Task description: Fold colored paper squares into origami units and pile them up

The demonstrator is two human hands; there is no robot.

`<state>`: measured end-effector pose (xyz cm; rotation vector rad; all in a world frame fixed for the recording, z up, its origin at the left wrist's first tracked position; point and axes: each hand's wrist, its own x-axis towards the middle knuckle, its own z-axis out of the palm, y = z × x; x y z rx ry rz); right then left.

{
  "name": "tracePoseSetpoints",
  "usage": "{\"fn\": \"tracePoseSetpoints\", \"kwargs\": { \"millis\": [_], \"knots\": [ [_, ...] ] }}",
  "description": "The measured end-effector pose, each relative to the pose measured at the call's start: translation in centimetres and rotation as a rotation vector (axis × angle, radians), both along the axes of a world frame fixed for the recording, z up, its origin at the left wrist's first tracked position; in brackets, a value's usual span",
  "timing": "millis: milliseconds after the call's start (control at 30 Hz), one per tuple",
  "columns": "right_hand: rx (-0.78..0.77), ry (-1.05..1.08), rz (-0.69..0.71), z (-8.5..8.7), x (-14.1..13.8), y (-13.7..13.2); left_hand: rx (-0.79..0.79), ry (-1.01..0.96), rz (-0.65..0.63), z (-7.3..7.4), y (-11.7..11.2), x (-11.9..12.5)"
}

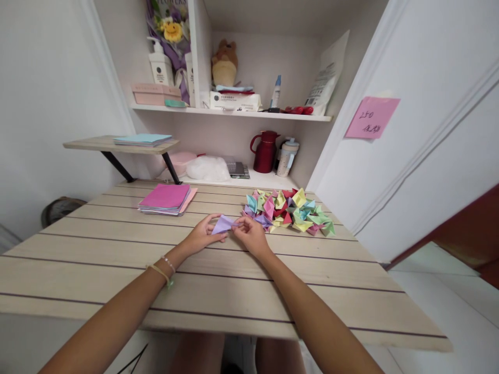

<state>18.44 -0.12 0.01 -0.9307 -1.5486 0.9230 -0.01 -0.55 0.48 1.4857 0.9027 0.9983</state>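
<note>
A folded piece of purple paper (223, 224) is held between my two hands, a little above the slatted table. My left hand (203, 235) grips its left side, the thumb below and the fingers behind. At its right corner, the fingertips of my right hand (251, 235) pinch the paper. Just beyond my right hand lies a pile of folded paper boats (300, 213) in yellow, green, pink, blue, red and purple. Left of my hands sits a stack of square paper sheets (166, 197) with a magenta one on top.
A small raised shelf (89, 145) at the back left carries blue paper (142, 139). Behind the table stand a dark red jug (265, 151), a pale tumbler (287, 157) and a white plastic bag (208, 169). A pink note (372, 117) is stuck on the right wall.
</note>
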Motion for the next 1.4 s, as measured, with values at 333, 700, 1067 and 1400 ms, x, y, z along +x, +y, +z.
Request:
{"fn": "tracePoseSetpoints", "kwargs": {
  "millis": [333, 700, 1067, 1400],
  "knots": [
    [0.007, -0.061, 0.048, -0.6, 0.1, 0.3, 0.009, -0.006, 0.123, -0.2, 0.8, -0.2],
    [-0.196, 0.252, 0.256, -1.0, -0.3, 0.5, -0.133, -0.151, 0.090, 0.0, 0.9, -0.6],
    [-0.241, 0.294, 0.272, -1.0, -0.5, 0.4, -0.155, -0.137, 0.068, -0.1, 1.0, -0.7],
    [-0.231, 0.272, 0.250, -1.1, -0.5, 0.4, -0.147, -0.121, 0.072, 0.0, 0.9, -0.6]
  ]
}}
